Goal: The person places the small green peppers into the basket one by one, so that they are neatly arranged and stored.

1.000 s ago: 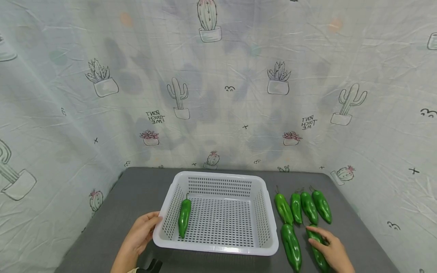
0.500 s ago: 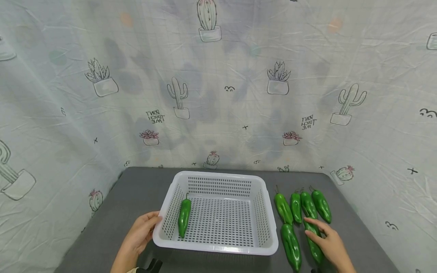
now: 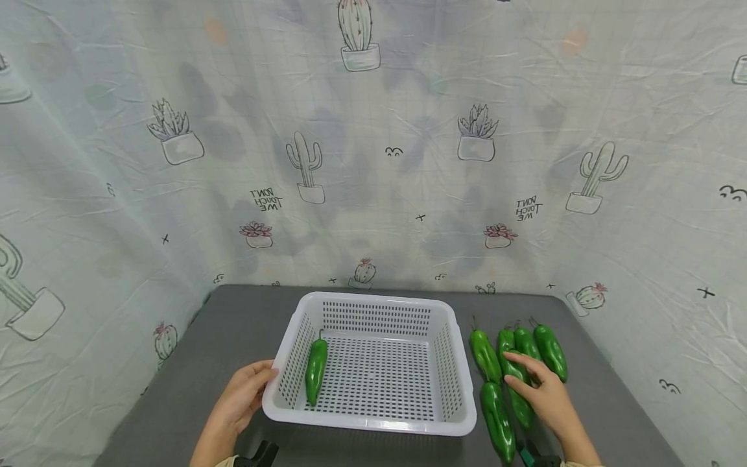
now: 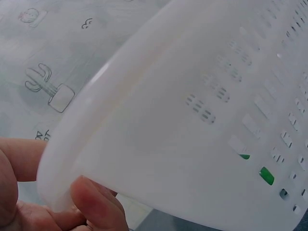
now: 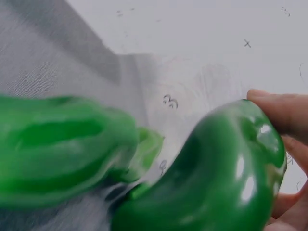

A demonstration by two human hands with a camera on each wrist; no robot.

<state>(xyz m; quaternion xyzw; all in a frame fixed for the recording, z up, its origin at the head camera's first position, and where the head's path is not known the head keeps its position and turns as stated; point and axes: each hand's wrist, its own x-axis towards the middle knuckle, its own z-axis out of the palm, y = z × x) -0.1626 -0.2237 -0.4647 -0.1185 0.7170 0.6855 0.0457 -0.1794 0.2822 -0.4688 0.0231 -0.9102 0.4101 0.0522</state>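
My left hand (image 3: 244,397) grips the left rim of a white perforated plastic basket (image 3: 373,425), thumb and fingers around its edge in the left wrist view. Inside the basket, at its left, lies one green pepper (image 3: 316,371). On the right side, my right hand (image 3: 545,395) pinches a long green pepper (image 3: 518,397) between thumb and fingers. In the right wrist view that held pepper (image 5: 211,178) looks glossy and curved, its end at the fingertips. Beside it another green pepper (image 3: 497,421) rests on the table at its left.
Several more green peppers lie behind my right hand, among them a lighter one (image 3: 484,353) and the rightmost one (image 3: 550,351). The grey tabletop (image 3: 233,331) ends at a hanging cloth (image 3: 373,194) printed with cacti, which also runs along both sides.
My right hand has moved left and away from me, carrying the green pepper, which now overlaps the peppers behind it. The left hand and the basket stay in place.
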